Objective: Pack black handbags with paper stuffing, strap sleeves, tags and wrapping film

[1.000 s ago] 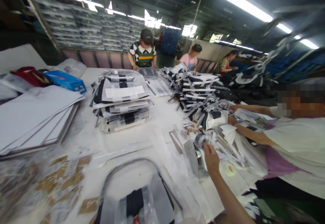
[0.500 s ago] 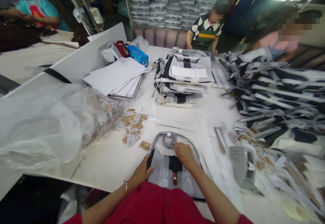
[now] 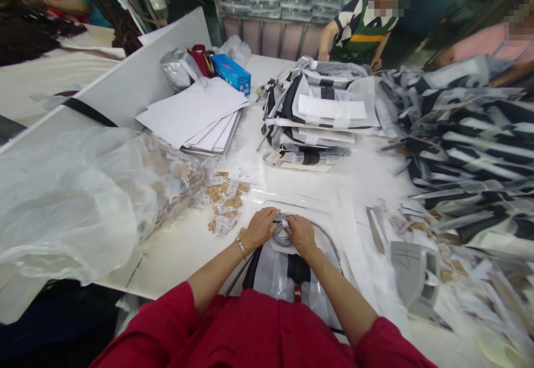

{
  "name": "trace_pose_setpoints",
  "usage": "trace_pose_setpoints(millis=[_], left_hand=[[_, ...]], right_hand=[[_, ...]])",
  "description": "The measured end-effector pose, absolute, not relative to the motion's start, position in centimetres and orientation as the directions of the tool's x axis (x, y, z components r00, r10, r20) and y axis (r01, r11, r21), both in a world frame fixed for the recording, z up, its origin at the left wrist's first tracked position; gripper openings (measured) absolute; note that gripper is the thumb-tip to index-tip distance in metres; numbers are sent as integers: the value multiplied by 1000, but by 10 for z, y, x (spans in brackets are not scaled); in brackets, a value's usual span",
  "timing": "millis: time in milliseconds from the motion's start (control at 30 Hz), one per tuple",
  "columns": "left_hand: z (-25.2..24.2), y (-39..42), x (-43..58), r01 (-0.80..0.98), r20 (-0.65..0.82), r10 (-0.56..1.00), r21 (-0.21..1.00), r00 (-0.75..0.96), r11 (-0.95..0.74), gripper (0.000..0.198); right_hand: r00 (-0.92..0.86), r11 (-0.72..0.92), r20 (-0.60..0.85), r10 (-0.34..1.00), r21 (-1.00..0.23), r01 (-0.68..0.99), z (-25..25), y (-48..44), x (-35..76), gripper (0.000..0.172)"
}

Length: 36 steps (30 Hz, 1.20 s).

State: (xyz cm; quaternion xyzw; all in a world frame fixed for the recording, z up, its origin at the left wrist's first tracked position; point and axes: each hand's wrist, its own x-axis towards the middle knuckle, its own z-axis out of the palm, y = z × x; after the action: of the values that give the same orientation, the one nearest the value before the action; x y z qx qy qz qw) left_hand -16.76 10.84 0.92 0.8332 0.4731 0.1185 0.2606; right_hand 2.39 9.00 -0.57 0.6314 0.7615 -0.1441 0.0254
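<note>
The round grey coil with a white band is gripped by left hand and right hand; it might be unwound if either grip is slackened.

Both hands at a grey ring-shaped roll — right hand grips its right side, left hand has fingertips at its upper-left edge. Grey-and-black bag lies just below, against the person's red top. Brown tags left of the hands, grey dispenser-like tool to the right, stacked bags beyond — co-worker in green behind those.
</note>
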Motion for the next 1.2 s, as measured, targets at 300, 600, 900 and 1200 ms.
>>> trace_pose_setpoints(millis=[300,600,900,1200], left_hand=[[-7,125,-131,805,-188,837,443,513,-394,40],[-13,129,-116,877,-167,883,293,439,-381,18],[-14,133,-114,871,-169,868,255,467,-419,16],[-17,132,-113,868,-124,872,235,474,-438,16]], right_hand=[[-111,89,-142,984,-154,984,-11,105,33,40],[-97,72,-95,991,-237,969,-14,116,35,30],[334,-231,167,928,-448,864,0,96,171,29],[618,-628,-294,729,72,775,0,74,299,29]])
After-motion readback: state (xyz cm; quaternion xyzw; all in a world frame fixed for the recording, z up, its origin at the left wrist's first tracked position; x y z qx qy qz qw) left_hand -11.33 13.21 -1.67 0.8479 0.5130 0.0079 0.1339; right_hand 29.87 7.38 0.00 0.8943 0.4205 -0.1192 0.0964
